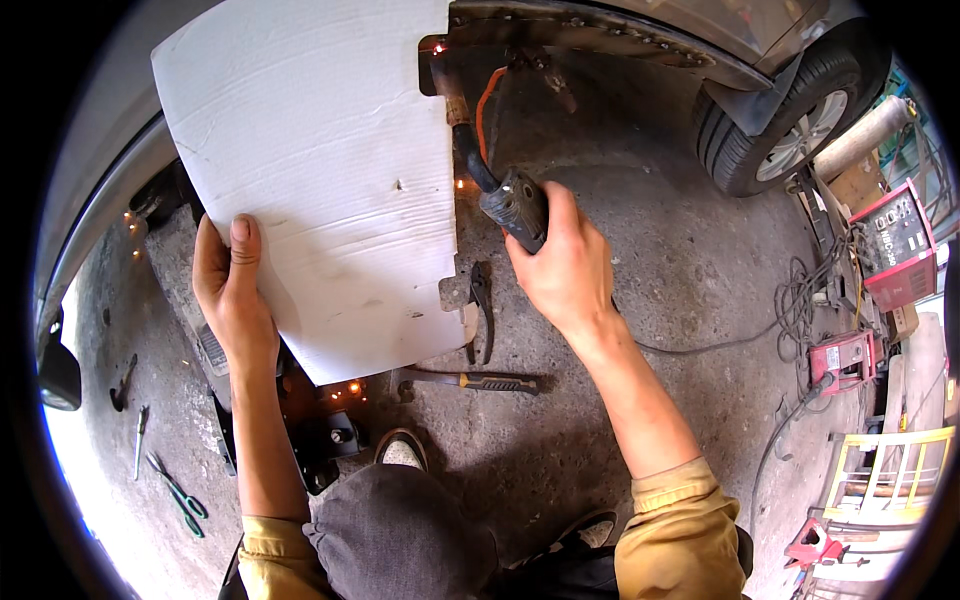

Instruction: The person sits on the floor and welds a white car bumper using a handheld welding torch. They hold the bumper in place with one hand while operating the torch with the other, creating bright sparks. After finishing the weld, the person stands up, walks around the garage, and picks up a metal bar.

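the left hand [232,290] gripped the white board [310,170] edge; the right hand [560,265] clasped the welding torch [500,190], with its tip at the car sill [600,35].

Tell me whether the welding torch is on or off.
On. The welding torch in the right hand has a glow at its tip by the car's underside, and orange sparks lie scattered on the floor.

Worn on the head, left of a side-by-side pair, looking steeply down and slightly forward at a concrete floor [690,270] beside a car [790,110]. Close to the work: forearms entering from the lower edge, knee [400,530] directly below. Wide fisheye, straight edges bent toward a dark round rim. Only one view here, nothing shared with another.
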`<state>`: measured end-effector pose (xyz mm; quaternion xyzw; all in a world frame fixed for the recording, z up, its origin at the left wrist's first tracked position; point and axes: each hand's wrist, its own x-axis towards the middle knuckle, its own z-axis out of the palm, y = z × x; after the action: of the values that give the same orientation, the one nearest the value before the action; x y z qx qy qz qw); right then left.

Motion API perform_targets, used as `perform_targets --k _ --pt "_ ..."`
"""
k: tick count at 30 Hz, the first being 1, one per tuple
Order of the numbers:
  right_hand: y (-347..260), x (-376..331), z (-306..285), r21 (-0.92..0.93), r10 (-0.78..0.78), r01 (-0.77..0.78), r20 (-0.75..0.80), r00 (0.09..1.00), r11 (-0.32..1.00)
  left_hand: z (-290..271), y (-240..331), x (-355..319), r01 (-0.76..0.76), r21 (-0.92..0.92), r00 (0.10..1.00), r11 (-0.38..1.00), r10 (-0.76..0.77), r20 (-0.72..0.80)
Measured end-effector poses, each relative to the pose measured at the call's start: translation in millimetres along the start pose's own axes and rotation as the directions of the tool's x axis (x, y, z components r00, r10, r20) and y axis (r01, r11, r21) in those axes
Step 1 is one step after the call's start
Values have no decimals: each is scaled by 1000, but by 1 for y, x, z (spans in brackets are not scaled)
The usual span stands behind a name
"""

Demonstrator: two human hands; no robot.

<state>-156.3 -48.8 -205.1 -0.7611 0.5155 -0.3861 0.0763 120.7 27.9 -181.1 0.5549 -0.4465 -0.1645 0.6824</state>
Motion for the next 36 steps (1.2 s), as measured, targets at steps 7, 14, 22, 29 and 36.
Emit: perform_targets --k 7,14,22,29,36 --pt "-2 1 -1 9 43 -43 26 999 999 7 6 -2 -25 -18 999 1000 24 -23" --pt "-2 0 1 -3 52 -52 6 999 999 7 3 -1 -30 -23 1000 999 30 -3" --pt "6 -4 2 -36 -84 82 -39 996 996 1 4 0 -1 36 1000 999 1 -11" --pt "2 -2 1 -55 -61 59 -34 998 997 -5 -1 2 -25 49 1000 998 26 -11" --pt "1 -1 1 -35 -11 10 -22 1000 999 -3 1 1 -15 38 1000 999 15 -10"
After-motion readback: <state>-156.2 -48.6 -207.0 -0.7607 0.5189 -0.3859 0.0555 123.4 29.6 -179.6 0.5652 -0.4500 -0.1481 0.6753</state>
